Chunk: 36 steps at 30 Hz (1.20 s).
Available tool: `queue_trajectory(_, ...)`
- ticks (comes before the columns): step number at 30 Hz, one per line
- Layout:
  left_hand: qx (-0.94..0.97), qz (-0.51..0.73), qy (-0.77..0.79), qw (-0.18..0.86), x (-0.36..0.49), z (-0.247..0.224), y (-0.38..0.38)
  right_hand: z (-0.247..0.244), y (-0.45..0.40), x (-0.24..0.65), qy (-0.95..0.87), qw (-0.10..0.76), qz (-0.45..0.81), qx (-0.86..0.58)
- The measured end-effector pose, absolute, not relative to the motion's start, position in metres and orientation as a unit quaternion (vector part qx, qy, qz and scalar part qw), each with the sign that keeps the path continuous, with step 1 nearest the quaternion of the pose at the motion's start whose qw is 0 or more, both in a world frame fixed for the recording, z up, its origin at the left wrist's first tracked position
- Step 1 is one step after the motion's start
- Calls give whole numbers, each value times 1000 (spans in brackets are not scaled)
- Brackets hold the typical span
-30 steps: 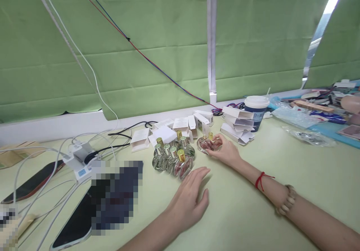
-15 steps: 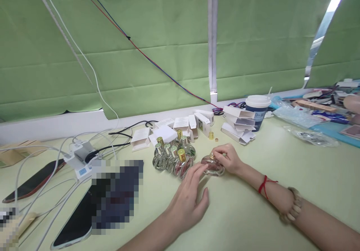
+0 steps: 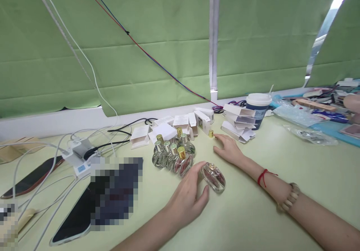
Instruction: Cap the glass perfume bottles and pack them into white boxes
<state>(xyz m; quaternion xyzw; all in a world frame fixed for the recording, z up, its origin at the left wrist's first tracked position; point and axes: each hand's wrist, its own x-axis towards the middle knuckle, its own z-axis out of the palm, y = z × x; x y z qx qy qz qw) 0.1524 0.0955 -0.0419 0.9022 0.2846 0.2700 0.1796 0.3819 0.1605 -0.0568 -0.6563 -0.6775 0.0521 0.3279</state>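
Observation:
A clear, oval perfume bottle [image 3: 214, 178] stands uncapped on the table, its gold spray neck on top and reddish inside. My left hand [image 3: 187, 194] lies beside it, fingers stretched out at its left end and thumb apart; whether they press on the glass I cannot tell. Farther off, my right hand [image 3: 230, 150] reaches over the table with its fingers extended and thumb spread. Its fingertips are close to a gold cap [image 3: 210, 133], and the small ring near them is hidden. Several capped perfume bottles [image 3: 171, 155] stand grouped left of the uncapped one.
White cartons [image 3: 181, 123] lie behind the bottles, and a stack of open cartons [image 3: 240, 121] sits beside a lidded paper cup [image 3: 258, 108]. On the left are a phone [image 3: 74, 217], a power strip [image 3: 81, 165] and loose cables. Plastic packaging [image 3: 298, 112] lies at right.
My right hand has left the bottle's neck and moved away to beside the gold cap. The bottle has turned and sits slightly nearer. My left hand has barely moved.

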Motion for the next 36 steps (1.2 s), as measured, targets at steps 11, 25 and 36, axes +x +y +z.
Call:
queue_trajectory(11,875,254,348,220,153,-39,94,-59,159,383,-692,255,65,-672)
queue_trajectory(25,879,270,346,189,152,-45,93,-56,160,387,-692,284,47,-661)
queue_trajectory(36,885,287,320,179,154,-43,94,-52,155,383,-681,319,67,-655)
